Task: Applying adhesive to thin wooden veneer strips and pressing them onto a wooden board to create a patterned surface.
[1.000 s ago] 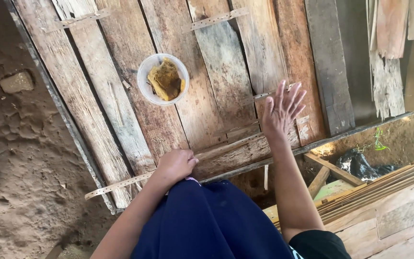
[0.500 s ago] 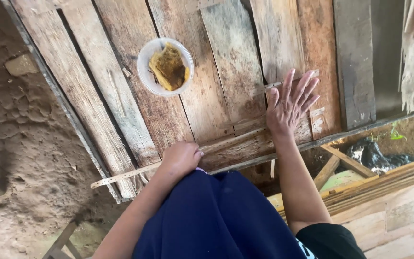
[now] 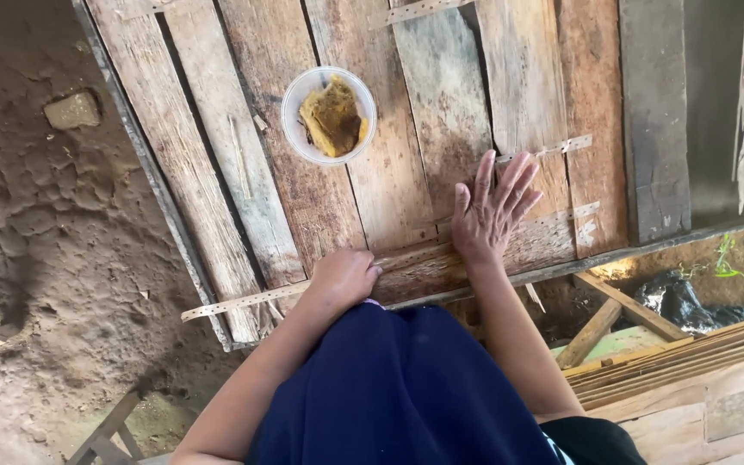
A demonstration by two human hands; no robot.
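Right hand (image 3: 488, 215) flat on plank platform (image 3: 406, 172), grip splayed open, empty. Left hand (image 3: 344, 277) curled on platform edge. Honeycomb bowl (image 3: 329, 114) apart.

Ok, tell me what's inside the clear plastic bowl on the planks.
The clear plastic bowl holds a yellow-brown chunk that looks like honeycomb. Whatever lies beneath that chunk is covered, so it cannot be seen.

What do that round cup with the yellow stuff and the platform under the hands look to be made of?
The round translucent cup looks like thin clear plastic: the boards show through its rim. The weathered plank platform is bare, unpainted wood, with visible grain, cracks and grey-brown patches. The thin perforated strip by the left hand may be metal or wood.
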